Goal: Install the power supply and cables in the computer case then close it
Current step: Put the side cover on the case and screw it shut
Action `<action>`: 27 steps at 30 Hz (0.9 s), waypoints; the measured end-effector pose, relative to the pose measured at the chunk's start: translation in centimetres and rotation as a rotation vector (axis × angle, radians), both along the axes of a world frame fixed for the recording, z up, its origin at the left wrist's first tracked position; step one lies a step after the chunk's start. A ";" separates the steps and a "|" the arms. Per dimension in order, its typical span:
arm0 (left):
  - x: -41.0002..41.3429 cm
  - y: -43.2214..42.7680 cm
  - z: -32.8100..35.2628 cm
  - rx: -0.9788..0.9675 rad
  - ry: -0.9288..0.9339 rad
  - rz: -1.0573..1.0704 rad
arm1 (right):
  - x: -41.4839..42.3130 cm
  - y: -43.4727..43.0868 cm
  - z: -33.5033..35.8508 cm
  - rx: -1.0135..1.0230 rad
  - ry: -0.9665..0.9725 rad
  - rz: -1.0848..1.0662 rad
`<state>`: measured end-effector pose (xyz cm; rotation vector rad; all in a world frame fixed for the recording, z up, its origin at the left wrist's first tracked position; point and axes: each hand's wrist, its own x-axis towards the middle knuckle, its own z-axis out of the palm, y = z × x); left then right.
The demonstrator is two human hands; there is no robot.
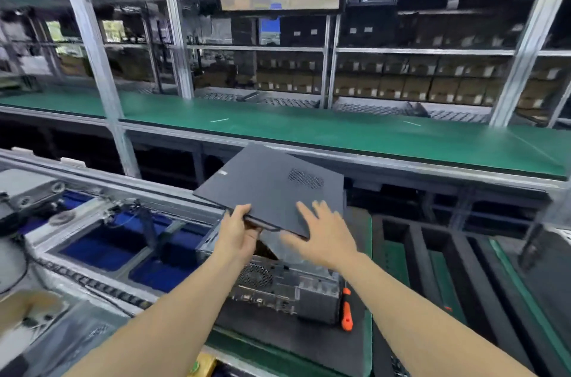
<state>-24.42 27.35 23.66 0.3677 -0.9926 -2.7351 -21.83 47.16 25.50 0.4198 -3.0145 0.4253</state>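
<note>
Gripping dark vented side panel [272,191] edge, left hand [239,233], right hand [321,237] fingers spread atop

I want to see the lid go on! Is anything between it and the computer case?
Nothing visible. The side panel is tilted above the computer case, left hand gripping its edge, right hand flat on it. The orange screwdriver lies beside the case, not on it.
</note>
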 end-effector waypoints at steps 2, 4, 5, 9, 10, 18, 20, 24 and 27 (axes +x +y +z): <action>0.9 -1.7 -0.5 0.004 0.001 -0.026 | 0.9 -3.0 -1.2 0.133 -0.092 0.067; 1.8 -3.2 -1.1 0.033 -0.014 -0.060 | 1.5 -5.0 -2.4 0.183 -0.038 0.037; 2.2 -3.8 -1.5 0.049 -0.029 -0.079 | 1.9 -5.7 -2.9 0.190 -0.009 0.012; 3.6 -5.4 -3.3 0.082 -0.073 -0.157 | 3.6 -7.4 -4.1 0.168 -0.042 -0.042; 3.8 -5.5 -3.7 0.085 -0.087 -0.182 | 4.0 -7.6 -4.4 0.165 -0.059 -0.058; 5.8 -4.0 -5.8 0.238 -0.134 -0.265 | 5.3 -6.0 -4.4 0.173 -0.176 -0.070; 6.1 -3.5 -6.4 0.273 -0.158 -0.263 | 5.4 -5.6 -4.5 0.201 -0.180 -0.046; 6.8 -3.4 -7.1 0.317 -0.172 -0.236 | 5.3 -5.5 -4.7 0.216 -0.176 -0.006; 7.0 -3.8 -6.7 0.313 -0.198 -0.221 | 5.1 -6.1 -5.0 0.218 -0.181 0.003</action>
